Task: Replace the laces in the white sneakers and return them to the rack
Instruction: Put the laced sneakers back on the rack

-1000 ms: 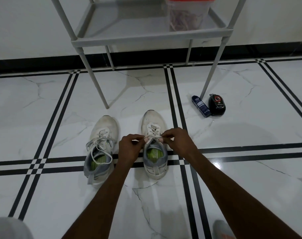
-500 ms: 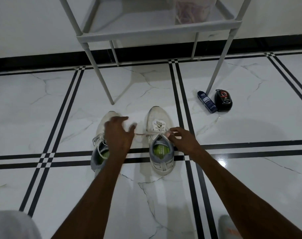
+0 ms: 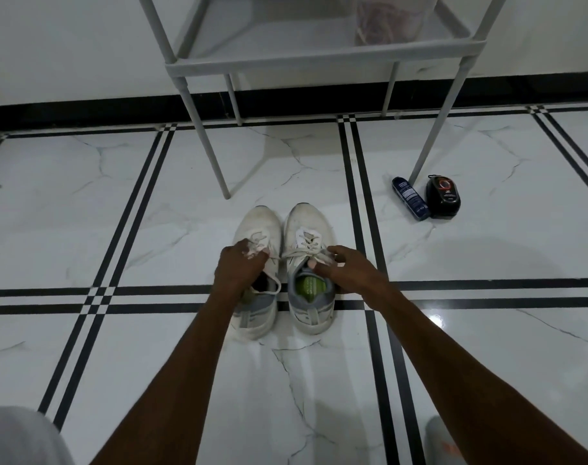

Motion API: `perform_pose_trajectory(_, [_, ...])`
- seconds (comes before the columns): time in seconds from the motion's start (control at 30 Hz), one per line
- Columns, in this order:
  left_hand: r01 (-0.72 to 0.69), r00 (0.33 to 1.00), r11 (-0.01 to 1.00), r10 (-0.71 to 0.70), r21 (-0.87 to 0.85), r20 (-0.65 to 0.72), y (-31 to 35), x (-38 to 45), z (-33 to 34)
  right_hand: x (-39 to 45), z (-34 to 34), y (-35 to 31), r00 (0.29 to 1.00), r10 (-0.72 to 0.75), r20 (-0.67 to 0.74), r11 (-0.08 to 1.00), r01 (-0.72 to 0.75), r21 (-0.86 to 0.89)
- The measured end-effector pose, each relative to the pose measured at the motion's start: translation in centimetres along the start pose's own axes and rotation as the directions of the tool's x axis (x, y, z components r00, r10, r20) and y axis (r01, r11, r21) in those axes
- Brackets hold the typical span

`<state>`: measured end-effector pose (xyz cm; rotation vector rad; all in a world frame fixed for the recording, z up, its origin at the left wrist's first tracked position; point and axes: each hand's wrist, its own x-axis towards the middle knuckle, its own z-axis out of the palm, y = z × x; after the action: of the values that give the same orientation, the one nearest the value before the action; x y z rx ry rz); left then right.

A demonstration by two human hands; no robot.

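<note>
Since half a second ago the left sneaker (image 3: 257, 280) has slid in beside the right sneaker (image 3: 308, 270), so the pair now stands side by side, nearly touching, toes toward the wall. The left hand (image 3: 240, 268), which was spread over the left shoe, now curls its fingers on that shoe's lace (image 3: 257, 241) at the tongue. The right hand (image 3: 344, 271) stays at the right sneaker's collar, thumb and fingers pinching the lace (image 3: 307, 251) where it crosses the top eyelets; a strand runs between the two hands. Whether that lace is tied is hard to tell from here.

In the head view, both shoes sit on the white marble floor (image 3: 152, 364) just short of the grey rack (image 3: 319, 57), whose front leg lands beyond the left toe. A clear container (image 3: 391, 20) of what may be laces rests on the rack's low shelf. To the right, by another leg, lie a dark blue tube (image 3: 410, 198) and a black shoe-polish sponge (image 3: 443, 196), touching each other.
</note>
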<state>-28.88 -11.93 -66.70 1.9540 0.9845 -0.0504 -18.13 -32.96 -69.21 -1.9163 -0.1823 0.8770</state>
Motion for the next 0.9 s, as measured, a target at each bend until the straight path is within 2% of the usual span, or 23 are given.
perform_pose_trajectory(0.17, [0.031, 0.999, 0.974, -0.026, -0.226, 0.025, 0.3, -0.5, 0.3, -0.1, -0.7, 1.1, 0.995, -0.033, -0.090, 0.999, 0.032, -0.017])
perform_pose_trajectory(0.33, [0.130, 0.978, 0.951, -0.076, -0.280, 0.196, -0.5, -0.6, 0.4, 0.1, -1.2, 0.9, 0.986, -0.051, -0.162, 0.998, 0.044, -0.046])
perform_pose_trajectory(0.47, [0.173, 0.979, 0.905, -0.115, -0.389, 0.168, -1.2, -0.9, 0.9, 0.6, -1.2, 0.6, 0.981, -0.052, -0.185, 0.998, 0.047, -0.030])
perform_pose_trajectory(0.53, [0.159, 0.981, 0.879, -0.090, -0.449, 0.171, -1.3, -1.1, 1.2, 1.2, -1.4, 0.4, 0.979, -0.055, -0.197, 0.998, 0.053, -0.012])
perform_pose_trajectory(0.67, [0.209, 0.957, 0.786, -0.043, -0.581, 0.287, -1.7, -0.8, 1.3, 2.1, -1.7, 0.2, 0.975, -0.073, -0.208, 0.997, 0.077, 0.007])
perform_pose_trajectory(0.73, [0.151, 0.971, 0.812, -0.014, -0.564, 0.240, -2.2, -0.6, 1.6, 2.3, -1.8, 0.1, 0.974, -0.070, -0.218, 0.996, 0.080, 0.037])
perform_pose_trajectory(0.83, [-0.012, 1.000, 0.876, 0.023, -0.483, 0.016, -2.5, -0.5, 2.5, 2.5, -1.6, 0.0, 0.975, -0.070, -0.209, 0.992, 0.089, 0.086])
perform_pose_trajectory(0.9, [-0.069, 0.998, 0.881, 0.061, -0.468, -0.032, -2.6, -0.8, 2.9, 2.5, -1.7, -0.2, 0.980, -0.068, -0.186, 0.990, 0.089, 0.109])
